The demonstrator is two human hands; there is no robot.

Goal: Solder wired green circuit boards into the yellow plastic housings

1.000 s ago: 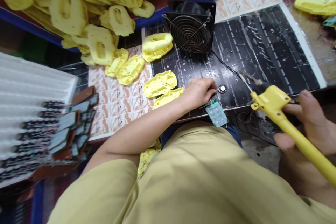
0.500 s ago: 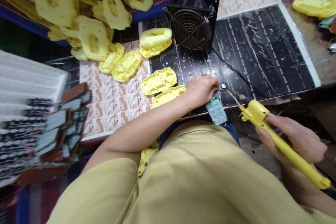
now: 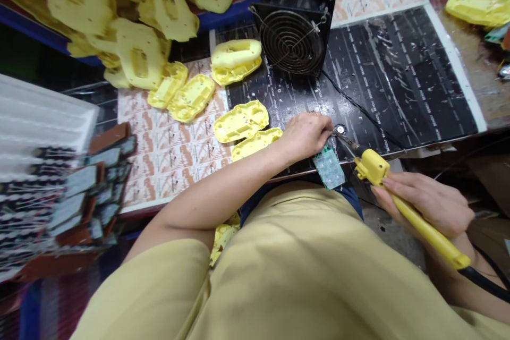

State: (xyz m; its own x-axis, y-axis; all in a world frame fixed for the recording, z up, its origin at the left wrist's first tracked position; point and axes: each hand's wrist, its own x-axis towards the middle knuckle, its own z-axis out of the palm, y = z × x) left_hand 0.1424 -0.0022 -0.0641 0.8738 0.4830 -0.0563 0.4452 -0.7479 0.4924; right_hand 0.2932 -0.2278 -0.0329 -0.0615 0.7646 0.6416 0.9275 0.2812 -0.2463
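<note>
Burns could be copped by the left hand (image 3: 305, 135) (pinching wires (image 3: 329, 145), apparently) if the right hand (image 3: 436, 199)'s tightly clasped soldering gun (image 3: 424, 227) gets bumped.

One yellow tool (image 3: 428, 229) on the right; one green board (image 3: 329, 168) and one round disc (image 3: 340, 129) at the near side of the table (image 3: 398, 69); one black fan (image 3: 292, 45) farther back; yellow shells (image 3: 241, 122), two mid-table, two more left, one far right; the fan-side stack (image 3: 236, 64), one or two, can't tell; one blue crate (image 3: 241, 13), its pile past counting; left, one white tray (image 3: 43, 111), boards (image 3: 81, 181) too blurred to tally!
</note>
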